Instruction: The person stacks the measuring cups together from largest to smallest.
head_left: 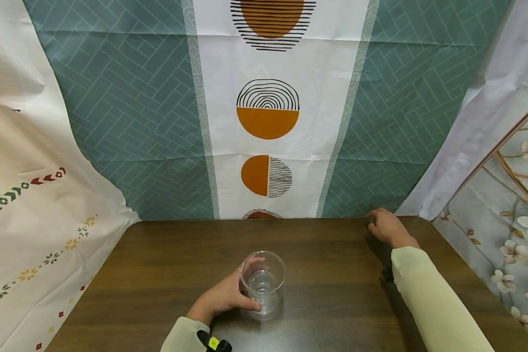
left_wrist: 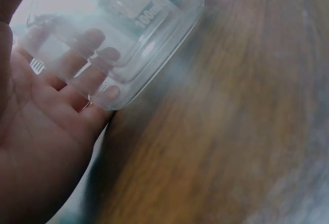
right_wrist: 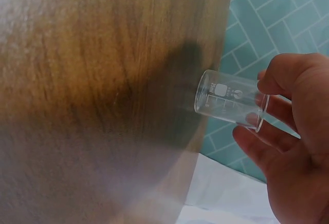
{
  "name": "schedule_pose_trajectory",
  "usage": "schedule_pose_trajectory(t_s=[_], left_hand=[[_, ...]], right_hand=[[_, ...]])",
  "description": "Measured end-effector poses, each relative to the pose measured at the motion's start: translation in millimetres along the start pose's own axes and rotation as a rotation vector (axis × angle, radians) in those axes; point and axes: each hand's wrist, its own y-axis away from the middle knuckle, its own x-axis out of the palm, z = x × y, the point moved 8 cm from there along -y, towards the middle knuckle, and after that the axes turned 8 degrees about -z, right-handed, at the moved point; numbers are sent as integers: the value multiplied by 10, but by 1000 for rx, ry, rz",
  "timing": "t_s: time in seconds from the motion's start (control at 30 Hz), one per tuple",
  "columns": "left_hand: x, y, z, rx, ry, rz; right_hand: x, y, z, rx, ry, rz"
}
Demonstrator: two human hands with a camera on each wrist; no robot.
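My left hand (head_left: 224, 296) holds a large clear beaker (head_left: 270, 299) upright at the front middle of the table, thumb on the near side and fingers around the far side. Nested clear outlines show inside it, and the left wrist view shows a white 100 ml marking on the beaker (left_wrist: 149, 26). At the far right edge of the table, my right hand (head_left: 389, 230) pinches a small clear glass beaker (right_wrist: 229, 99) by its rim end. White graduation marks run along its side, and its base is close to the tabletop. In the head view my fingers mostly hide this beaker.
The dark brown wooden table (head_left: 180, 254) ends at a hanging green and white patterned cloth (head_left: 268, 146). A cream printed cloth (head_left: 35, 220) hangs along the left side, and a floral cloth (head_left: 506, 244) along the right.
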Motion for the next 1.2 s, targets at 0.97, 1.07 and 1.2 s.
schedule_pose_trajectory(t_s=[0.97, 1.07, 1.2], left_hand=[[15, -1, -21, 9, 17, 14], [5, 0, -16, -1, 4, 8], [-17, 2, -6, -19, -34, -7]], right_hand=[[-85, 47, 2, 20, 27, 36], [-90, 36, 17, 11, 34, 36], [-108, 32, 49, -9, 35, 33]])
